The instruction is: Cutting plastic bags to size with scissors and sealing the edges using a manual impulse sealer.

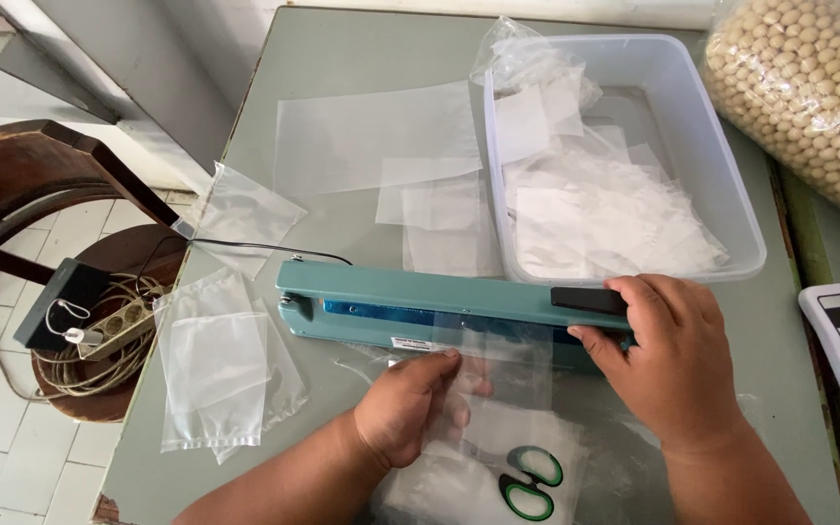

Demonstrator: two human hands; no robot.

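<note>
Hands at teal heat sealer (410,297): left hand (410,408) pinching clear plastic bag (498,365), right hand (668,350) clamped around sealer handle (587,299), scissors (527,478) nearby.

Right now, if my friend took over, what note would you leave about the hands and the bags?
Left hand: holds a clear bag, its top edge in the sealer.
Right hand: rests on the sealer's handle end, arm down on the bag.
Nearby: scissors in front, flat bags at left, a tub of bags behind.
Done: bag placed in the sealer.
Left: cannot tell if the seam is made.
</note>
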